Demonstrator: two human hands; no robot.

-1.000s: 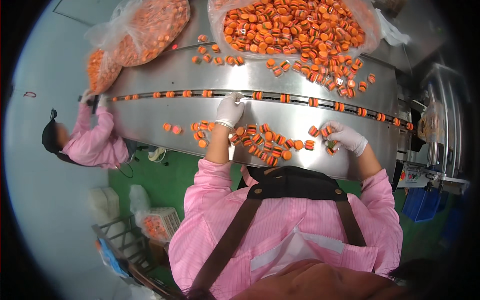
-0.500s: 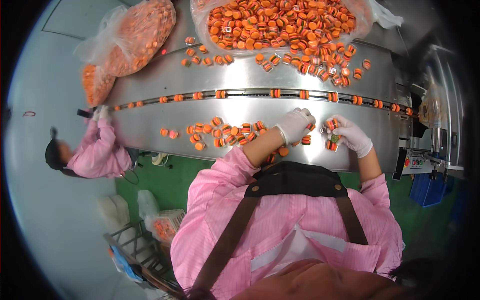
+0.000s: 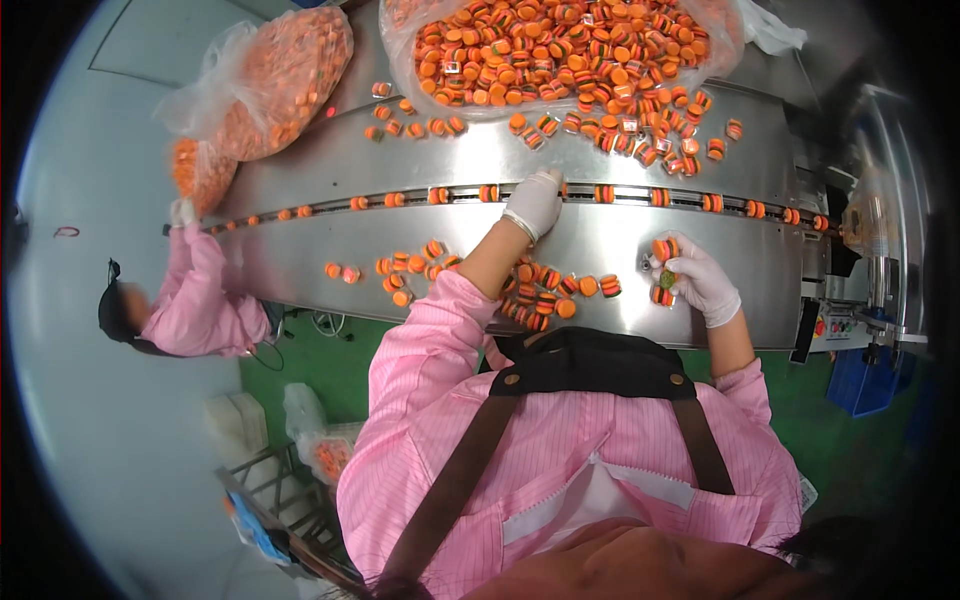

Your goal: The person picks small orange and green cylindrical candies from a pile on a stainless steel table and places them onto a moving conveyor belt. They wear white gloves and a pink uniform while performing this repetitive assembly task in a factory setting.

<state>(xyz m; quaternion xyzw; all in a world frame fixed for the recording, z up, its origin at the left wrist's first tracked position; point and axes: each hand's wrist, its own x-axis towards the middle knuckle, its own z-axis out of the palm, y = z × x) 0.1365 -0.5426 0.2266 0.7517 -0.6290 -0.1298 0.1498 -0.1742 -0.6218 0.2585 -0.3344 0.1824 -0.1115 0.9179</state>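
My gloved left hand [image 3: 536,206] reaches over the narrow conveyor channel [image 3: 625,194]. Its fingers are bent down around a small burger-shaped candy [image 3: 564,190], whose orange edge shows beside the fingertips. My gloved right hand [image 3: 706,285] stays over the near right part of the steel table, fingers curled on a few burger-shaped candies. One layered orange and red candy [image 3: 665,249] shows above the thumb; another candy [image 3: 661,296] shows below it. A loose pile of the same candies [image 3: 540,300] lies under my left forearm. Candies [image 3: 712,203] sit spaced out in the channel.
A large open plastic bag [image 3: 560,60] full of candies lies across the far side, with candies spilled before it. More filled bags [image 3: 285,85] lie at the far left. Beside them works another person [image 3: 200,300] in pink. Machinery [image 3: 870,230] stands at the right end.
My left hand has moved left and away from me, from the near pile to the channel. My right hand has barely moved. The candies in the channel have shifted; the other person's hands are slightly farther away.
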